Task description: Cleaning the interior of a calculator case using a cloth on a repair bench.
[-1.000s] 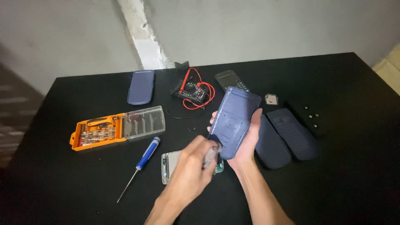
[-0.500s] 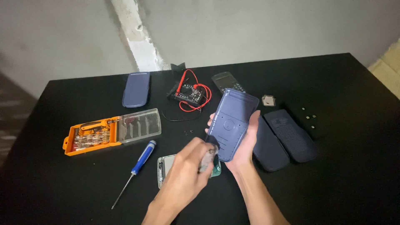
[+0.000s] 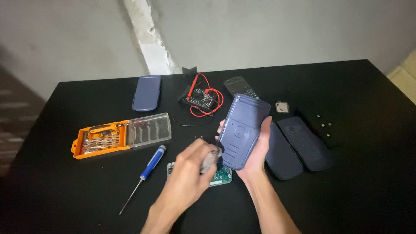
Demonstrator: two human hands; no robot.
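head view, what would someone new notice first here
The right hand holds up a blue-grey case at the middle of the black table, with the left hand at its lower edge, over a green circuit board. To the left lie an orange bit box and a blue screwdriver; behind, a board with red wires.
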